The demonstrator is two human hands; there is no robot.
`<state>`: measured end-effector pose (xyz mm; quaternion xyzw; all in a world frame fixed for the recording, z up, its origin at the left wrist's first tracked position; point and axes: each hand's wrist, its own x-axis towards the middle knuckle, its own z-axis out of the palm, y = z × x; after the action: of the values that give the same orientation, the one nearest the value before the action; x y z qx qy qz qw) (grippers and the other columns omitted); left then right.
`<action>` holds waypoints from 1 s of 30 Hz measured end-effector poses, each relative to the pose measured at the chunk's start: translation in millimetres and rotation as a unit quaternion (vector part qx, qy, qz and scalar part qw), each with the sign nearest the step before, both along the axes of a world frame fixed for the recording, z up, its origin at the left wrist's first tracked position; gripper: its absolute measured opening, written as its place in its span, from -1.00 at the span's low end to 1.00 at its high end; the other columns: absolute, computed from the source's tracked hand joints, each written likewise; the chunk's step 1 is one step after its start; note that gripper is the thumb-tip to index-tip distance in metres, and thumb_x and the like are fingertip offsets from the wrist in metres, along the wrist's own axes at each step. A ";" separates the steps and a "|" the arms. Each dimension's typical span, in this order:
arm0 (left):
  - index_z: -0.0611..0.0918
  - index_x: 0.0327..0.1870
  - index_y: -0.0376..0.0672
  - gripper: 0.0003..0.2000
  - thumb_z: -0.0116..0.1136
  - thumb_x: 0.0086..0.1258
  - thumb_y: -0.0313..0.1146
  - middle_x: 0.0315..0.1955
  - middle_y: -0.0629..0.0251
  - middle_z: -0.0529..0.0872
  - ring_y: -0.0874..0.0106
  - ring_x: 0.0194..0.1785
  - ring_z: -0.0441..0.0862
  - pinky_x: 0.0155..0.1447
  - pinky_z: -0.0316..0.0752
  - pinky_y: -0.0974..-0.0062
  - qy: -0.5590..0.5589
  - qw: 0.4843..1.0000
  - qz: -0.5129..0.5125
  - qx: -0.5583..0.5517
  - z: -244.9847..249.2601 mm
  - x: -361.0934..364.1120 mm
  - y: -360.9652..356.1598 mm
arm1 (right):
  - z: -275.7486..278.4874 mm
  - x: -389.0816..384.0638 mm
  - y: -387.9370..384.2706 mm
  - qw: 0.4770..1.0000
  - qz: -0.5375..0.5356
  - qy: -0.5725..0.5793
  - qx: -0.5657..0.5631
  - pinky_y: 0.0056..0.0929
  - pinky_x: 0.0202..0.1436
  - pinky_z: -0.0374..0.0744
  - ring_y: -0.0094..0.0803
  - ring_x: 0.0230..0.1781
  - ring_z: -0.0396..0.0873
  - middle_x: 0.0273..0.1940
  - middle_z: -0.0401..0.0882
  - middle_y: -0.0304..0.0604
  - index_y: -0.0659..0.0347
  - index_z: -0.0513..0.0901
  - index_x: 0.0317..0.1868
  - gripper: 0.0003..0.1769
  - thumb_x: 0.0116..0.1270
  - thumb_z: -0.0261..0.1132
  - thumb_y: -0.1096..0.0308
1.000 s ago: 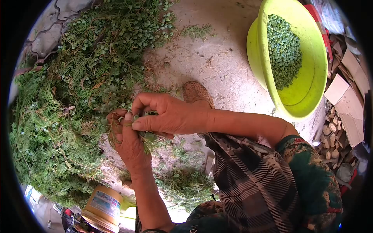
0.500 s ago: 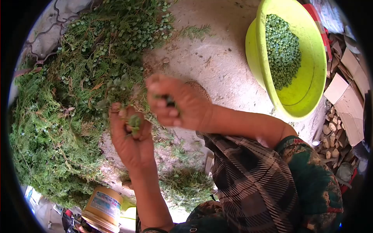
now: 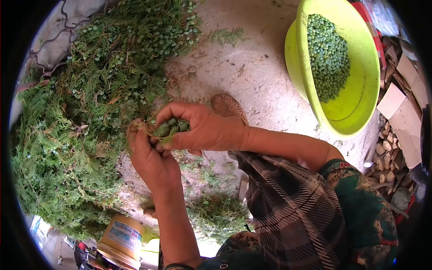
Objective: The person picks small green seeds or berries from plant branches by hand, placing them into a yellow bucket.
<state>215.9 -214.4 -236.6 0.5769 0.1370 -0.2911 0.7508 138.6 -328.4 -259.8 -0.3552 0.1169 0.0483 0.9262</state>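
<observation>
Over the floor, my left hand [image 3: 155, 166] pinches a thin conifer sprig between thumb and fingertips. My right hand [image 3: 207, 128] meets it there, its fingers curled round several small green cones [image 3: 171, 128] that show between thumb and forefinger. The two hands are touching or nearly so at the fingertips; part of the sprig is hidden behind them. Left of them lies a big heap of leafy conifer branches [image 3: 58, 153] bearing more cones. Up to the right, a yellow-green basin [image 3: 355, 96] stands tilted in view, holding a pile of picked green cones [image 3: 327, 58].
A brown shoe tip or round patterned object [image 3: 227, 108] shows beyond my right wrist. Checked cloth [image 3: 292, 211] covers my lap. A labelled bucket [image 3: 121, 238] sits at lower left. Cardboard [image 3: 405, 121] and cut wood [image 3: 387, 150] are stacked at right, with loose clippings [image 3: 216, 211] below.
My right hand, blurred earlier, has come left and down to my left hand's fingertips. The cones in its grasp now show clearly. The left hand has barely moved.
</observation>
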 end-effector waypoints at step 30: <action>0.46 -0.09 -0.19 -0.85 -0.08 0.39 -0.42 -0.51 0.46 0.39 0.68 -0.60 0.18 -0.56 0.06 0.68 -0.085 0.990 0.024 0.109 -4.5 44.6 23.4 | 1.6 -19.9 -17.7 0.971 0.130 0.030 0.196 -0.68 -0.74 0.20 -0.67 -0.74 0.20 -0.59 0.30 -0.29 0.28 0.46 -0.23 -0.76 0.30 0.08 0.24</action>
<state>260.5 -191.0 -241.0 0.6745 0.1173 -0.2061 0.6991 118.7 -346.2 -258.2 -0.1772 0.0855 0.2008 0.9597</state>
